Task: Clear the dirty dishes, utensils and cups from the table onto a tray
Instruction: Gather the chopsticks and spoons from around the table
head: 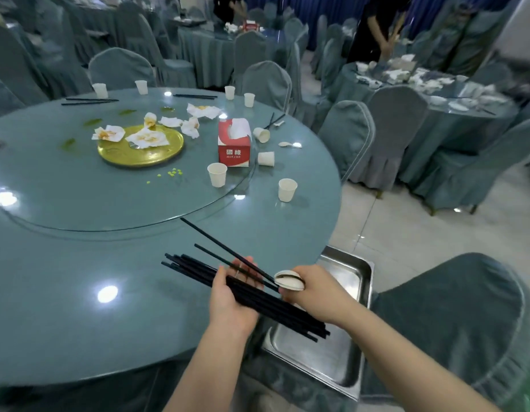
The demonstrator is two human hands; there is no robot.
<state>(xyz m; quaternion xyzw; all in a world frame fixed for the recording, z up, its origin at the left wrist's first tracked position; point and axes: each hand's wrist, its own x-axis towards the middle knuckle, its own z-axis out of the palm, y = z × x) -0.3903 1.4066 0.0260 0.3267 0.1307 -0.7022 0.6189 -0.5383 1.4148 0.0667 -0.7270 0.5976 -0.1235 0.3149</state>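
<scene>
At six o'clock the left hand (pixel 232 298) is cradling a chopstick bundle (pixel 251 295), grip curled round it, above the steel tray (pixel 332 367), the right hand (pixel 312 289) clamping spoons (pixel 289 281) and two chopsticks, while cups (pixel 217 174) toward twelve o'clock are waiting on the tabletop (pixel 79 292).

Two bare forearms are showing from the bottom edge, with no sleeve reaching into view on either. The left hand (pixel 231 298) and the right hand (pixel 312 289) are wearing nothing that shows: no glove, ring, watch or band at the wrists.
</scene>
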